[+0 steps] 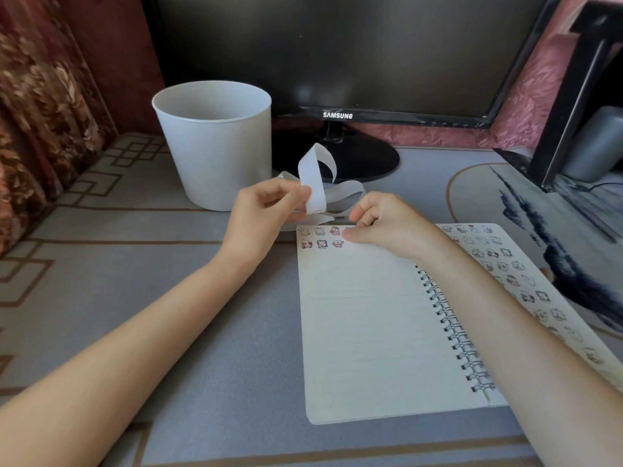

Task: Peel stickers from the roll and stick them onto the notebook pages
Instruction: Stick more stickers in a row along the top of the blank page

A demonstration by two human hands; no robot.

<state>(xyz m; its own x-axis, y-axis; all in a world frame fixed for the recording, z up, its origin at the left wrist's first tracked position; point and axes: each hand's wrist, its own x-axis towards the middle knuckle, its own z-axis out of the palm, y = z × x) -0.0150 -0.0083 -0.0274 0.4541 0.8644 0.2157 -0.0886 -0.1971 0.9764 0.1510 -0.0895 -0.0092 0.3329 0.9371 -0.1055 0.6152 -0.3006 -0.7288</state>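
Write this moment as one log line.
left hand grips white paper sticker strip | right hand thumb presses top of white spiral notebook | small cartoon stickers started in two rows

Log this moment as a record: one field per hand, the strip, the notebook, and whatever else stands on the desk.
notebook: spiral-bound, open, flat on the desk
stickers: two short rows atop the left page; many on the right page
left hand: pinches the sticker strip, raised off the desk
sticker strip: white, looping, trailing behind both hands
right hand: fingers curled, thumb on the left page beside the rows
behind: white bucket, Samsung monitor
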